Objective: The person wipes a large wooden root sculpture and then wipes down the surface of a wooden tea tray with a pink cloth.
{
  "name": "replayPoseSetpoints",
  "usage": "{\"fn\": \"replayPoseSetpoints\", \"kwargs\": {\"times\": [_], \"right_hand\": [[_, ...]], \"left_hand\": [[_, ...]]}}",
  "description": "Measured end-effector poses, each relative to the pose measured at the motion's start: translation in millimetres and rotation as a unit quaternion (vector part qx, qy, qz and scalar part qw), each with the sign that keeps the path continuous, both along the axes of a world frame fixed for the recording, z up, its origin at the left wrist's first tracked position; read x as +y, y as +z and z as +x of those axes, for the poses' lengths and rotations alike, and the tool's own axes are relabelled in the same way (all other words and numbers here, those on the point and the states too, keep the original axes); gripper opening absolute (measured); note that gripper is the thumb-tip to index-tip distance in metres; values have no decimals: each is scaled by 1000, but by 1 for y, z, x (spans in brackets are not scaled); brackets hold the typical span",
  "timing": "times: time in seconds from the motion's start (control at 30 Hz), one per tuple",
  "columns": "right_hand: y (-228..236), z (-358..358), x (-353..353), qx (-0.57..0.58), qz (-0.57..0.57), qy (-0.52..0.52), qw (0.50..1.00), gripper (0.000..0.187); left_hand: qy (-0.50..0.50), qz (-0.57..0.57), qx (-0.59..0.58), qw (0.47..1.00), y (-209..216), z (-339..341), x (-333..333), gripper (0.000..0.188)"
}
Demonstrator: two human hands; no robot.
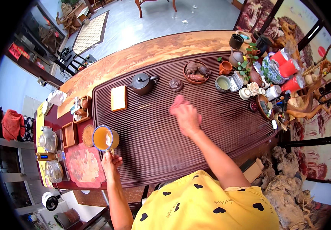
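Observation:
My left hand [111,164] grips the handle of a yellow mug [114,140] with a blue rim, held above the left edge of the dark ribbed tea tray [154,161]. Near the tray's middle, my right hand [187,117] is closed on a pink cloth [178,102] that lies against the slats. Beyond that hand sit a small brown figurine [176,84] and a round dish [196,79] holding dark carved pieces. A black teapot [143,83] stands farther left, beside a yellow-edged white box [118,98].
Crowding the tray's right end are a grey-green cup [223,83], an orange-brown cup [225,68], a blue-and-white pot [274,69] and red cups [290,69]. At left are a wooden tray [70,134], a glass kettle [48,139] and a red mat [84,164]. Gnarled wood [288,191] stands lower right.

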State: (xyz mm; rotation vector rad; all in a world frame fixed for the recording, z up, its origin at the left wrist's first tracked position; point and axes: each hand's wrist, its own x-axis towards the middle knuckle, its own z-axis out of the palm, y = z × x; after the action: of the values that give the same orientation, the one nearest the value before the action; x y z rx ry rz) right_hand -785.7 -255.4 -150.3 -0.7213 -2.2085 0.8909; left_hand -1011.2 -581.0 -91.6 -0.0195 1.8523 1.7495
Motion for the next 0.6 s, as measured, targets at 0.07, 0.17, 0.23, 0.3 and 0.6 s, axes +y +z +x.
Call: {"fn": "replayPoseSetpoints", "kwargs": {"times": [0.07, 0.17, 0.23, 0.3, 0.6], "right_hand": [[14, 20, 3, -149, 177, -140, 963, 16], [6, 10, 2, -148, 215, -214, 941, 18], [-25, -15, -2, -160, 205, -205, 944, 19], [-28, -49, -29, -151, 197, -129, 960, 25], [12, -20, -26, -192, 117, -92, 970, 18]], "left_hand": [[14, -7, -8, 1000, -5, -7, -7, 31], [7, -10, -12, 1000, -6, -14, 1, 32], [-10, -6, -15, 1000, -13, -21, 16, 32], [-27, -1, -17, 999, -22, -28, 23, 33], [-41, 11, -16, 999, -19, -35, 31, 32]]}}
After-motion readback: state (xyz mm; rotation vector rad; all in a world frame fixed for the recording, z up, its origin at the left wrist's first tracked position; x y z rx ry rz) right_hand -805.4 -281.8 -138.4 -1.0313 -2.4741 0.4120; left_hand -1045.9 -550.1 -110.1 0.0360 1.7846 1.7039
